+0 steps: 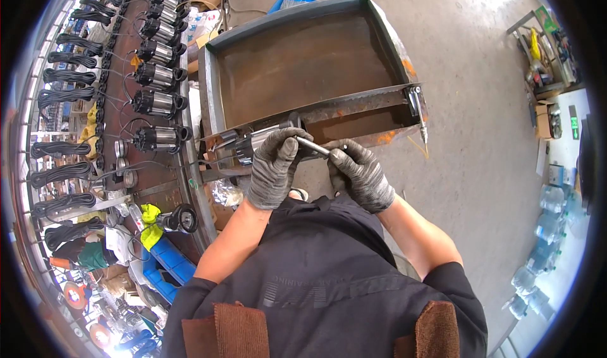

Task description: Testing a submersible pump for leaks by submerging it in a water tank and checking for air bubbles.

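Observation:
Both of my hands wear grey work gloves and meet in front of my waist. Between them is a slim, silvery metal rod (313,146), tilted down toward the right. My left hand (273,174) pinches its upper end with thumb and fingers. At the lower end, my right hand (363,178) grips it, the curled fingers partly hiding that tip. Just behind the left hand lies a silver and black motor pump (243,148), at the near edge of a metal tank (212,92); the glove covers part of it.
Brown liquid fills the tank. An air gun (417,114) hangs at its right corner. Along the left, a bench (117,42) carries a row of pumps (155,103) and coiled black cables (66,174). Blue bins (167,260) sit near my left elbow; water bottles (550,225) stand far right.

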A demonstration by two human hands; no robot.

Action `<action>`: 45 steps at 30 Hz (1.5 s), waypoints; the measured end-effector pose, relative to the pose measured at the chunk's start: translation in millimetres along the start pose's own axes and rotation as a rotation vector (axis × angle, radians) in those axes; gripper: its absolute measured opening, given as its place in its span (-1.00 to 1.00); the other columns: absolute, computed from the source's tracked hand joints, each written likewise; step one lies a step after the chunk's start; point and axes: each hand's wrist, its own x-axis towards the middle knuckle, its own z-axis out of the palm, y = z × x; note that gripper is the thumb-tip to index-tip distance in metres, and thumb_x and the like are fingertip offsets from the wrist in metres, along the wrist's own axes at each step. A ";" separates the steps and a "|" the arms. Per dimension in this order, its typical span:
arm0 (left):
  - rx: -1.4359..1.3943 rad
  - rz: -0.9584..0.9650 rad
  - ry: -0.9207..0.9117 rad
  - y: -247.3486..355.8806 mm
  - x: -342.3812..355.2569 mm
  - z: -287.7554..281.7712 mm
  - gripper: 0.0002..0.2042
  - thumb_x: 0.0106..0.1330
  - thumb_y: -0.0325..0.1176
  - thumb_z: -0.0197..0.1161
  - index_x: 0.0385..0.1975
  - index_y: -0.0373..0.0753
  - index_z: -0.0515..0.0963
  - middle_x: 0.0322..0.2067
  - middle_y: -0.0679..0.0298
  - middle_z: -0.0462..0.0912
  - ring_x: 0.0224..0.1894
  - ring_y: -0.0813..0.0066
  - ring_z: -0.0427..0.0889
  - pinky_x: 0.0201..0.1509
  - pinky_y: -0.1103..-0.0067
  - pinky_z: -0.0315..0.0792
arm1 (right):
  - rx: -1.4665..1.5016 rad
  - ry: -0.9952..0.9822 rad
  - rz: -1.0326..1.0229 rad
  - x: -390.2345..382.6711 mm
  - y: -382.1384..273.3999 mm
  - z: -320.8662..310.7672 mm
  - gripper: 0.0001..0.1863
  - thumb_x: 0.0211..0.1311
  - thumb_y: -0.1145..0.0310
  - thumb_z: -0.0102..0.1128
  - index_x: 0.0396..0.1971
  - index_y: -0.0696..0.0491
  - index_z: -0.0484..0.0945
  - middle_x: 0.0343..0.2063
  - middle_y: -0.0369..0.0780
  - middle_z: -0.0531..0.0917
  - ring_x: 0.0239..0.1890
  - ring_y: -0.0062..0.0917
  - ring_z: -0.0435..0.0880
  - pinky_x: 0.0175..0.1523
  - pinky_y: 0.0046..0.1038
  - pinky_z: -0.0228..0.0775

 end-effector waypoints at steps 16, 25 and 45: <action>0.709 -0.002 0.621 -73.6 -15.0 -196.2 -0.55 0.39 -0.25 0.30 0.16 -0.37 0.42 0.01 0.10 0.59 0.03 0.37 0.58 0.16 0.51 0.46 | -0.140 0.036 -0.089 105.2 107.1 -84.3 -0.85 0.40 0.41 0.20 -0.10 0.08 0.59 -0.52 -0.38 0.57 -0.56 -0.71 0.52 -0.47 -0.61 0.40; 0.838 -0.026 0.563 -100.3 -17.7 -191.6 -0.47 0.20 -0.16 0.50 0.00 -0.40 0.48 -0.09 0.09 0.65 -0.07 0.33 0.60 0.12 0.46 0.46 | -0.273 0.054 -0.137 112.7 98.9 -61.9 -0.88 0.38 0.46 0.21 -0.13 0.09 0.59 -0.52 -0.38 0.57 -0.56 -0.72 0.49 -0.46 -0.58 0.40; 0.959 -0.110 0.542 -100.5 -16.2 -196.8 -0.44 0.19 -0.14 0.51 0.00 -0.40 0.43 -0.12 0.07 0.65 -0.11 0.28 0.60 0.08 0.42 0.48 | -1.240 0.259 -0.193 129.7 90.8 -52.2 -0.73 0.45 0.16 0.05 -0.15 0.07 0.48 -0.38 0.12 0.65 -0.24 0.09 0.61 -0.21 -0.02 0.41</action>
